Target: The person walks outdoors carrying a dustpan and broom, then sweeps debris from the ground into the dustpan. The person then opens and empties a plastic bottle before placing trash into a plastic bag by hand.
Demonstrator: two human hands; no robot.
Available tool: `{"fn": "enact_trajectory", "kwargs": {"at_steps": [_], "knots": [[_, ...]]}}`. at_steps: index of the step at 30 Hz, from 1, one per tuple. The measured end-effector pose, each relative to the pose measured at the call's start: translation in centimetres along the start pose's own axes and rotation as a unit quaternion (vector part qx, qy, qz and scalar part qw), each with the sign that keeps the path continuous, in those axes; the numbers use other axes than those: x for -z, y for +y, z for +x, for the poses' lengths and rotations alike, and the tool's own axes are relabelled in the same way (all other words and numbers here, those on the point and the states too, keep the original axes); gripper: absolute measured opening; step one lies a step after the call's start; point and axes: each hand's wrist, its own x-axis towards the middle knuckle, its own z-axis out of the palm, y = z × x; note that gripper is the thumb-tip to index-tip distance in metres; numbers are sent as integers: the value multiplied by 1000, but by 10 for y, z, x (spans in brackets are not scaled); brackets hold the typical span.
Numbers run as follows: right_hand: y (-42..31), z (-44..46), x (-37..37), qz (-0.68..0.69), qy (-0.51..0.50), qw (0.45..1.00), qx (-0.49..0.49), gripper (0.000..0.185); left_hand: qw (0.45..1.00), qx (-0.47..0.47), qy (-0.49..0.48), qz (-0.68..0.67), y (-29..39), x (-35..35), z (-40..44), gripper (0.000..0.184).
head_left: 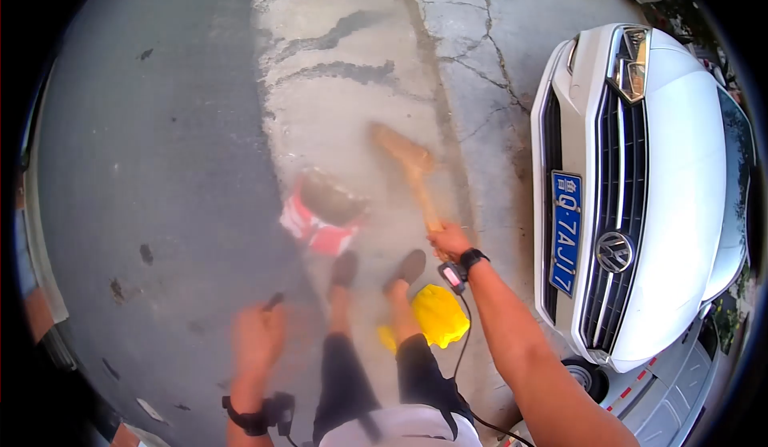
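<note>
My right hand [450, 243] is wrapped round the lower end of a long wooden-handled tool [424, 195], held out in front over the concrete. Its broad brown head [400, 147] is blurred, so I cannot tell its exact kind. Left of it is a red and white bag-like thing [324, 227] with a dark grey-brown middle, smeared by motion. My left hand [260, 335] is closed at lower left, over the dark pavement. A short dark tip [274, 301] sticks out above its fingers; blur hides what it belongs to.
A white car [672, 175] stands close on the right, its front towards me. A bright yellow crumpled thing [440, 316] lies beside my leg. Dark asphalt [168, 167] runs along the left of a pale, cracked concrete strip [496, 127]. A cable [464, 343] hangs from my right wrist.
</note>
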Motion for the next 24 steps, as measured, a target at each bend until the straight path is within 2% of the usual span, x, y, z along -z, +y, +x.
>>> {"fn": "enact_trajectory", "kwargs": {"at_steps": [1,2,5,7,9,11,17,20,23,24], "knots": [[2,3,-23,4,-10,1000,12,25,1000,0,1,9,-1,0,3,35],[-8,-12,-42,-54,-23,998,18,27,1000,4,7,19,-2,-1,4,35],[10,-48,-75,-134,-110,978,113,34,999,6,7,42,-11,-3,8,34],[-6,-99,-67,55,-179,981,-55,38,999,-11,23,40,-18,-7,4,33],[5,-134,-63,57,-142,988,-16,41,998,-37,44,40,-22,-8,2,32],[33,-150,-49,144,-156,971,-106,41,994,-73,62,44,-26,-9,-2,31],[114,-165,-18,207,-17,965,-159,31,997,-31,59,49,-42,-20,-13,29],[176,-154,3,307,48,928,-203,27,999,48,13,-13,-37,-10,-19,29],[218,-148,22,400,83,885,-222,25,992,122,-30,-9,-64,-8,-26,32],[232,-147,26,437,93,865,-230,24,989,132,-68,15,-70,-6,-30,28]]}}
